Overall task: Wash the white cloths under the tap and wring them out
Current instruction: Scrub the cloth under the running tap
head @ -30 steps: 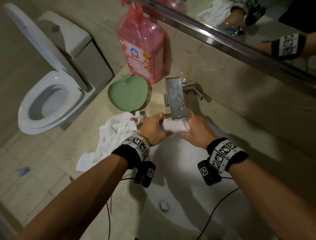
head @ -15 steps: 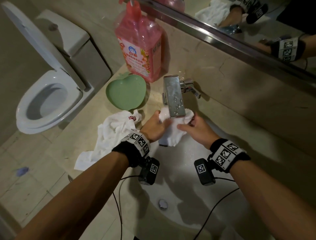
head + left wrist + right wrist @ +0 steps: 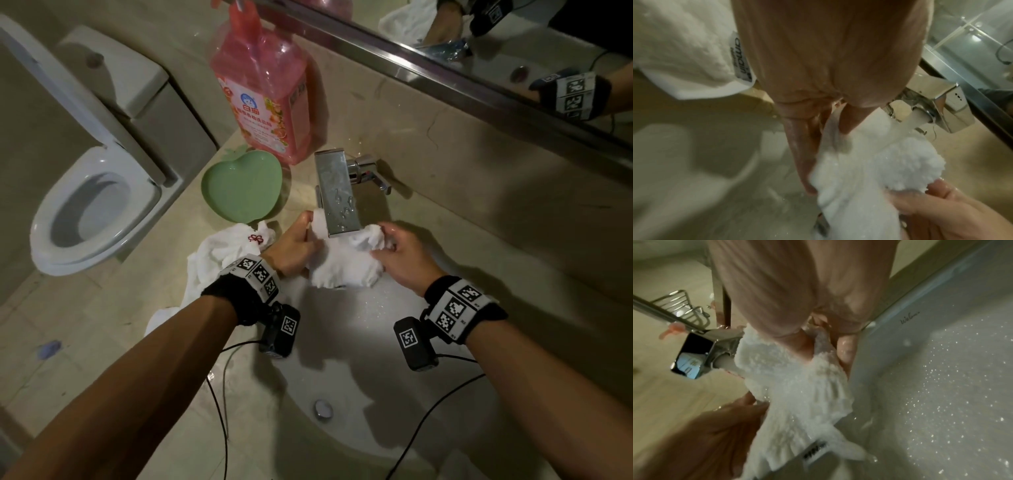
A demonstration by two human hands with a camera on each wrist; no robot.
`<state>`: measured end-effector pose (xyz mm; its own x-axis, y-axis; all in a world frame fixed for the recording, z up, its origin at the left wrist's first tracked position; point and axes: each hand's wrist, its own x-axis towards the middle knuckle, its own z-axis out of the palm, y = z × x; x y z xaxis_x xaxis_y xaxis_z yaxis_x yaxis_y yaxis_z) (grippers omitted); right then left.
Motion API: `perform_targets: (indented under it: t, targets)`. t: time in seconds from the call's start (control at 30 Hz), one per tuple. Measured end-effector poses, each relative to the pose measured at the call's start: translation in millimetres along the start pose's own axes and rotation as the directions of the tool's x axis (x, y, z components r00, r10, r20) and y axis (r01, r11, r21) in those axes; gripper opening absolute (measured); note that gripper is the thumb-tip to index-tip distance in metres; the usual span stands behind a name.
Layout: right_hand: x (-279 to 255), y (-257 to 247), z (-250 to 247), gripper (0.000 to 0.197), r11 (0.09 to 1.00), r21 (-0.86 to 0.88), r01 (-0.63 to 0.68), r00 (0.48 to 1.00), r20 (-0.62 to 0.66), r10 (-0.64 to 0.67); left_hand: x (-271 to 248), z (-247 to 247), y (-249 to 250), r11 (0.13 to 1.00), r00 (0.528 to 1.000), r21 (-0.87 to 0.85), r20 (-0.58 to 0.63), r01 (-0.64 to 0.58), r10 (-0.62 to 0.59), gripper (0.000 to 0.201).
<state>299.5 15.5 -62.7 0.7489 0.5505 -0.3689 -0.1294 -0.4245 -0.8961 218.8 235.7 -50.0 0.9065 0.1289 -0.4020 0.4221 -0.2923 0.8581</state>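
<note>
Spare cloth (image 3: 219,260) waits on the counter (next up, I'd guess), while the left hand (image 3: 291,246) and right hand (image 3: 399,253), fingers curled, pinch the wet cloth (image 3: 342,263) spread under the running tap (image 3: 337,192) to soak.

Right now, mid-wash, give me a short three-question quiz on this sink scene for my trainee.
1. True or false: water is running from the tap onto the cloth held by the left hand and the right hand.
2. Multiple choice: the second white cloth lies A) in the basin, B) on the counter left of the basin, C) on the toilet seat.
3. Fill in: the green dish sits in front of the pink ___.

Key: 1 true; 2 B; 3 bottle.
</note>
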Motion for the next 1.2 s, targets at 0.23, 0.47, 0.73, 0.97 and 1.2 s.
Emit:
perform_targets:
  t: [0.23, 0.47, 0.73, 0.97, 1.2]
  targets:
    - [-2.5, -3.8, 8.0, 0.057, 0.997, -0.044, 0.069, 0.974, 0.221, -0.058, -3.4, -0.8, -0.1, 0.987, 0.998, -0.162, -0.068, 0.002, -0.013, 0.042]
    - [-1.9, -2.7, 9.4, 0.026, 0.97, 0.222, -0.103, 0.957, 0.289, 0.035, -16.7, -9.9, 12.2, 0.902, 0.97, -0.388, -0.063, 0.191, -0.233, 0.027]
    - [13.8, -14.9, 26.0, 0.046, 0.979, -0.203, -0.024, 0.988, 0.146, 0.054, -25.5, -21.1, 8.8, 0.991, 0.991, -0.028, -0.027, 0.131, -0.131, 0.029]
    - [7.6, -41.8, 34.0, 0.039, 0.915, -0.398, 0.061, 0.997, -0.025, -0.078, -6.5, -5.8, 16.5, 0.854, 0.958, 0.467, 0.051, 0.227, -0.283, 0.087]
    - [9.2, -35.1, 11.0, 0.06, 0.954, -0.295, 0.053, 0.993, 0.115, -0.02, 0.0, 17.1, 20.9, 0.858, 0.993, 0.51, 0.121, -0.064, 0.002, 0.03]
